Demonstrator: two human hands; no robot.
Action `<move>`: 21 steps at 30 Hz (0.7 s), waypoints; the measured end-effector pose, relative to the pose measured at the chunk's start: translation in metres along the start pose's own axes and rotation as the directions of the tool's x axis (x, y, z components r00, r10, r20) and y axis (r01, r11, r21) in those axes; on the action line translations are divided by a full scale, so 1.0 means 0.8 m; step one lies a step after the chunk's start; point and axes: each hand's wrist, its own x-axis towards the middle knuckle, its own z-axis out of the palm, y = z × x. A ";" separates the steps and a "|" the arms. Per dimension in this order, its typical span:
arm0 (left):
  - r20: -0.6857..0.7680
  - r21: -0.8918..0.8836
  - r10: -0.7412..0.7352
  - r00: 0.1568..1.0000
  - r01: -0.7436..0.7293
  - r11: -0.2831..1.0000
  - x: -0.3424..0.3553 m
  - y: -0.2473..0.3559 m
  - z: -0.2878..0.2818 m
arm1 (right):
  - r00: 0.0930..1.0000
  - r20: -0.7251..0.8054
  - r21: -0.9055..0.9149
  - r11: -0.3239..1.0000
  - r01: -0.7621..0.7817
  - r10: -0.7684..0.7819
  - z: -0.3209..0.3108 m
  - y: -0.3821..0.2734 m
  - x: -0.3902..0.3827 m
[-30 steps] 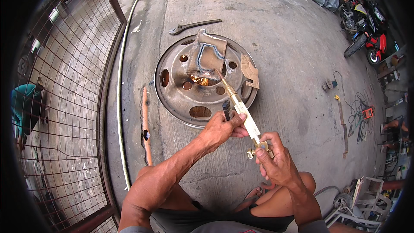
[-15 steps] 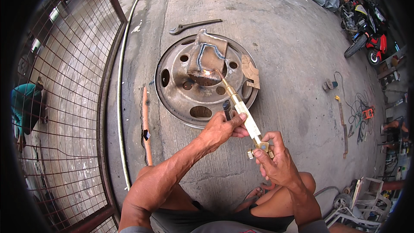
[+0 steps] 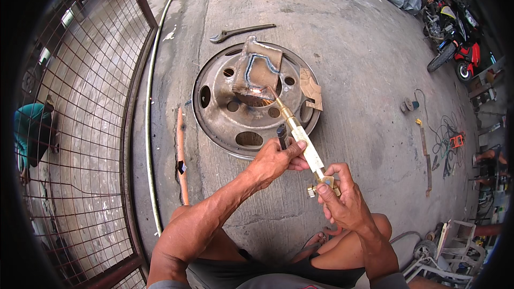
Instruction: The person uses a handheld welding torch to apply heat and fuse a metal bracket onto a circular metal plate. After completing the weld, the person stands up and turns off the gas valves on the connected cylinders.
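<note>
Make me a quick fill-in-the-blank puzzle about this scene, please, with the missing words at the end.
1. The left hand and right hand both hold the torch, but the ____ one is closer to its tip.
2. The metal piece rests on ____ of the round wheel.
3. The brown cardboard sits at the wheel's ____ side in the picture.
4. The adjustable wrench is held by ____ hand.

Missing words: left; top; right; neither.
</note>
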 end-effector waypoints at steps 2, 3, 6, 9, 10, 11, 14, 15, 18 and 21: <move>0.000 0.001 -0.002 1.000 0.002 1.000 0.000 0.000 0.001 | 1.000 0.000 -0.003 1.000 0.005 -0.005 0.000 0.001 0.000; -0.002 0.001 -0.004 1.000 0.004 1.000 0.001 0.000 0.001 | 1.000 -0.001 -0.005 1.000 0.008 -0.008 -0.001 0.002 0.000; -0.007 0.000 -0.008 1.000 0.008 1.000 0.001 -0.001 0.000 | 1.000 0.003 -0.009 1.000 0.001 -0.001 0.000 0.000 0.001; -0.005 -0.005 -0.008 1.000 0.008 1.000 0.002 -0.001 0.000 | 1.000 -0.004 -0.019 1.000 -0.006 0.006 0.000 0.000 0.001; -0.005 -0.005 -0.010 1.000 0.009 1.000 0.001 -0.001 0.000 | 1.000 -0.006 -0.018 1.000 -0.011 0.011 0.000 0.001 0.000; -0.006 -0.004 -0.011 1.000 0.011 1.000 0.001 0.000 0.000 | 1.000 -0.007 -0.016 1.000 -0.015 0.015 0.000 0.001 0.000; -0.007 -0.010 -0.009 1.000 0.008 1.000 0.001 0.000 0.001 | 1.000 -0.007 -0.018 1.000 -0.018 0.017 0.000 0.001 0.001; -0.008 -0.009 -0.006 1.000 0.006 1.000 0.001 0.000 0.001 | 1.000 -0.007 -0.020 1.000 -0.017 0.017 0.000 0.001 0.001; -0.010 -0.007 -0.003 1.000 0.003 1.000 0.000 0.000 0.001 | 1.000 -0.005 -0.024 1.000 -0.016 0.016 -0.001 0.002 0.001; -0.011 -0.009 -0.004 1.000 0.004 1.000 0.001 -0.001 0.001 | 1.000 -0.006 -0.019 1.000 -0.003 0.003 -0.001 0.003 0.000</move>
